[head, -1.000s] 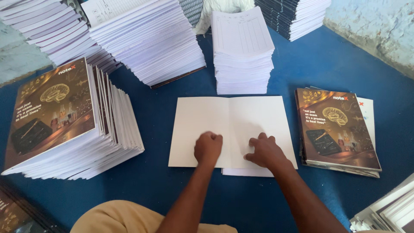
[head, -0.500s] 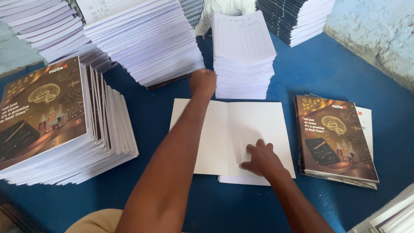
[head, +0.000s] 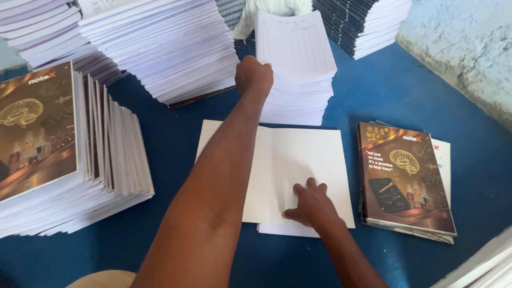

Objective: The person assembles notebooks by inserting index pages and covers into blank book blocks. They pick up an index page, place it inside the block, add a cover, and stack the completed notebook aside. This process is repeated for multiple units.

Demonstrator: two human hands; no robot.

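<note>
Here, label by label:
Left hand: the left hand (head: 254, 76) was stretched forward across the open booklet to the near left corner of the stack of ruled sheets (head: 296, 66); the fingers were curled over the stack's edge, gripping at the top sheets — how many, I cannot tell.
Right hand: the right hand (head: 313, 205) lay palm down on the right page of the open booklet (head: 288, 160), fingers spread and flat, pressing it to the table, holding nothing.
Open booklet: blank white pages, lying open flat on the blue table (head: 373, 106), just in front of the ruled stack and touching its base; another white sheet showed under its lower edge.
Ruled stack: tall, upright, behind the booklet — the top sheet printed with a table of lines.
Right side: a low pile of covered notebooks (head: 405, 181), dark brown with a gold brain picture, just beside the booklet.
Left side: a tall pile of the same notebooks (head: 58, 154), leaning and fanned out at its edge.
Back: large stacks of white paper (head: 160, 48) at the far left, and a dark-edged stack (head: 362, 24) at the far right.
</note>
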